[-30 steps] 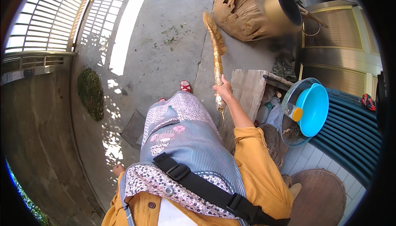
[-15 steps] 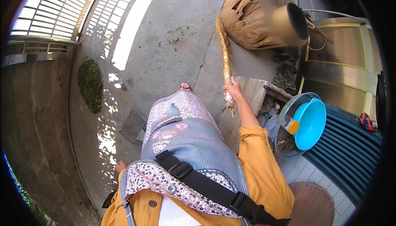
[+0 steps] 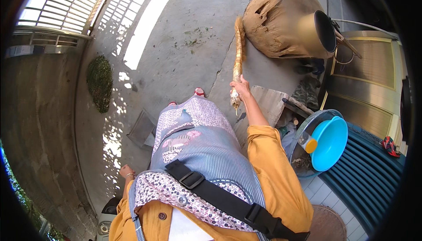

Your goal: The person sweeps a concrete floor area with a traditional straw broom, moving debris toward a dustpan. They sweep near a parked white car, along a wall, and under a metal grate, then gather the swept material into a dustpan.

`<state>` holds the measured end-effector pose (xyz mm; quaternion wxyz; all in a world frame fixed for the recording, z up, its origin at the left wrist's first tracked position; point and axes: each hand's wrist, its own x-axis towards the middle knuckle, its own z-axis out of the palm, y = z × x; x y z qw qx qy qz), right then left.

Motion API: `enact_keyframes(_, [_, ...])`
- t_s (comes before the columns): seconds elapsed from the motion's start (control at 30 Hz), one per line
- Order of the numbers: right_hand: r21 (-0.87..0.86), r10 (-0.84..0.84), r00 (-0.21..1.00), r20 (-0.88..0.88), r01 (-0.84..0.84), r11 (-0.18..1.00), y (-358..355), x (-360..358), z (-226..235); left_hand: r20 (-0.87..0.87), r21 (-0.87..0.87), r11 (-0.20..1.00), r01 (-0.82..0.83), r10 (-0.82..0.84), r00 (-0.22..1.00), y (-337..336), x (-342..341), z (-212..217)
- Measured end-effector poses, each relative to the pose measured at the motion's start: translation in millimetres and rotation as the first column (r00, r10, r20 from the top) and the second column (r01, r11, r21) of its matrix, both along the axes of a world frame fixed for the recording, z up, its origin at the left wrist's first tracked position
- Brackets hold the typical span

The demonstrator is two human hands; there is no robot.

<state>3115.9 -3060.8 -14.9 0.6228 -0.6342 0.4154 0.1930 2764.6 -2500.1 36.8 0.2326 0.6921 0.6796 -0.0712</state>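
Observation:
My right hand (image 3: 240, 85) is closed around the upper end of a straw broom (image 3: 238, 52), which reaches forward over the concrete floor with its bristle end near a big brown clay stove (image 3: 277, 23). Low at my left side hangs my left hand (image 3: 126, 171), curled into a loose fist with nothing visible in it. A patterned apron and an orange top with a black strap fill the middle of the view.
A metal pot (image 3: 324, 31) sits in the clay stove. A blue basin (image 3: 329, 142) rests by a dark corrugated surface (image 3: 373, 179) on my right. A wooden board (image 3: 268, 102) lies under my arm. A green mat (image 3: 100, 82) and a metal gate (image 3: 57, 16) are at left.
My right hand has pushed the broom forward and to the right, its bristle end now closer to the clay stove. The view has shifted slightly. My left hand stays at my side.

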Motion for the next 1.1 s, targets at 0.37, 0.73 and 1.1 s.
enact_keyframes(0.37, [0.244, 0.176, 0.984, 0.014, -0.174, 0.954, 26, -29, 61, 0.012, 0.053, 0.998, 0.019, -0.02, 1.0, -3, -4, 5])
enact_keyframes(0.73, [0.258, 0.046, 0.988, -0.15, -0.005, 0.966, 138, -96, 25, 0.226, -0.035, 0.99, -0.136, 0.14, 0.964, 17, -33, -17])
enact_keyframes(1.1, [0.454, 0.077, 0.997, -0.023, -0.058, 0.889, 118, -85, 80, 0.267, -0.095, 0.987, -0.127, 0.149, 0.952, 30, -50, -21])
